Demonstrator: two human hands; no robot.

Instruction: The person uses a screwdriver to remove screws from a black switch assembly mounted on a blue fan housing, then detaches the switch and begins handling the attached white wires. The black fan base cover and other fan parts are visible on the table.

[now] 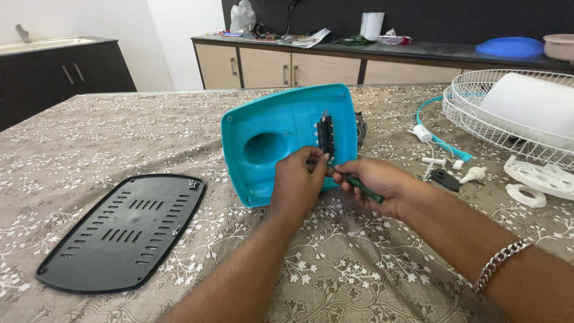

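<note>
Mid-surface, turquoise fan base (281, 140) stands tilted on edge. Left hand (299, 182) steadies it, fingers pinched at the black switch block (326, 134). Right hand (373, 182) fingers wrapped on green screwdriver (362, 185). Risk: tip slips off, jabs left fingertips; base tips over.

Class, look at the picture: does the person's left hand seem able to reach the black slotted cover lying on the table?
Probably yes. The left hand rests on the turquoise housing, and the black slotted cover lies flat to its left on the table, with only bare patterned cloth between them.
</note>
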